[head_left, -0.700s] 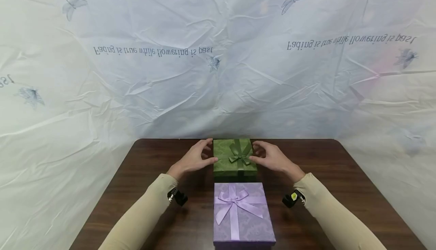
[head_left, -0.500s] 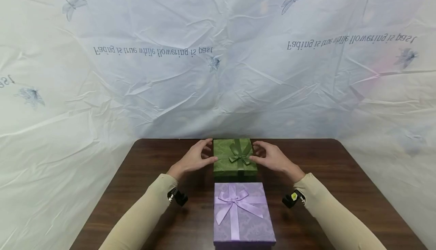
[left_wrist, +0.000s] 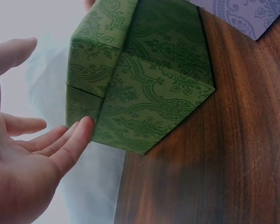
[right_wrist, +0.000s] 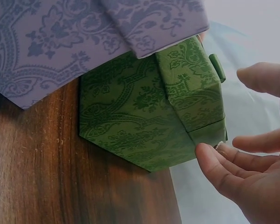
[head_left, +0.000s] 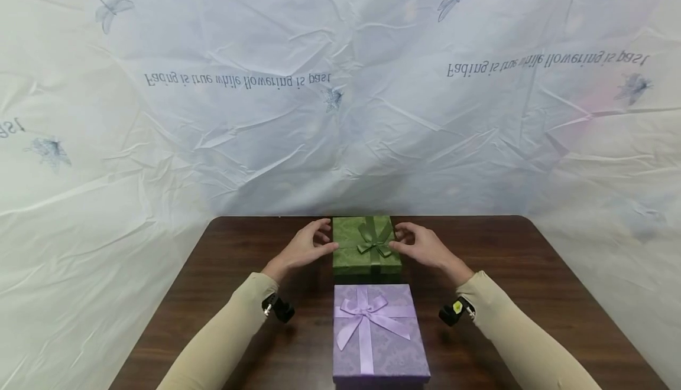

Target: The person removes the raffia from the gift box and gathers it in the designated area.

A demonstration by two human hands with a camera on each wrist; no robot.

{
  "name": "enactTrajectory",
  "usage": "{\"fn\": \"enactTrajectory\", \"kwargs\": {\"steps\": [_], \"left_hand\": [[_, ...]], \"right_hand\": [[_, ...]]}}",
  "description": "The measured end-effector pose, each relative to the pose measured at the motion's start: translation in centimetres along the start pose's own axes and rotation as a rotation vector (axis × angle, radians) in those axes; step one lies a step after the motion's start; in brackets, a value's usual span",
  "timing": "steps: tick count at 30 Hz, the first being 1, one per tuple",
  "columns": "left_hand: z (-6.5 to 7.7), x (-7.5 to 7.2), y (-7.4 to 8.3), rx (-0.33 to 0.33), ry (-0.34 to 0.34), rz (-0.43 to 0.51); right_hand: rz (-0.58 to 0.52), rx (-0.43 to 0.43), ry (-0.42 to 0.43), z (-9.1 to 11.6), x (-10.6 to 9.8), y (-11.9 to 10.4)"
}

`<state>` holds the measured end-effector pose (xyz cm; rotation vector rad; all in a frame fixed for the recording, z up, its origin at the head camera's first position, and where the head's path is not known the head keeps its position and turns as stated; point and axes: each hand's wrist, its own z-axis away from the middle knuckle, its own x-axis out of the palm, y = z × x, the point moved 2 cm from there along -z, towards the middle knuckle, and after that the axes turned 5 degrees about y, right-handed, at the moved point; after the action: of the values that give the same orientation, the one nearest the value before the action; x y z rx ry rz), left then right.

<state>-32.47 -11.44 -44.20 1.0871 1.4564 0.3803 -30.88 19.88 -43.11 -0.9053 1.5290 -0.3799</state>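
Flanking the green box, left grip and right grip are seen at opposite sides in the head view. Both are loosely spread, thumbs on the near side; nothing is held. Box is centred between them at the far edge of the table, green bow offset toward the right thumb. Opposed placement is judged to be for balance, so that the box is not skewed or tipped. Purple box is parked just nearer, straddled by both forearms; the reach is routed around it, presumably so it isn't bumped.

Left wrist view: side wall and lid are shown seated together. Fingertips are placed by the lid's lower edge, thumb well apart from the box. No pinch; whether that edge is touched or just neared can't be told.

Right wrist view: mirrored. Fingertips are set beside the lid seam, thumb lifted clear, wide gap left, nothing grasped. Contact again can't be confirmed. By the match in height, the lid edge is judged to be used as the reference on both sides.
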Motion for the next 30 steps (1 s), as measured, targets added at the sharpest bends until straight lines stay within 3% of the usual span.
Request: {"fn": "enactTrajectory", "kwargs": {"steps": [14,25,30], "left_hand": [[0.1,0.5,-0.2,-0.002,0.005,0.017],[-0.1,0.8,-0.6,-0.046,0.019,0.019],[-0.2,1.1,-0.9,-0.079,0.017,0.09]], "right_hand": [[-0.07,0.06,-0.023,-0.2,0.8,0.6],[-0.107,0.094,-0.044,-0.5,1.0,1.0],[-0.148,0.105,-0.055,-0.5,1.2,1.2]]}}
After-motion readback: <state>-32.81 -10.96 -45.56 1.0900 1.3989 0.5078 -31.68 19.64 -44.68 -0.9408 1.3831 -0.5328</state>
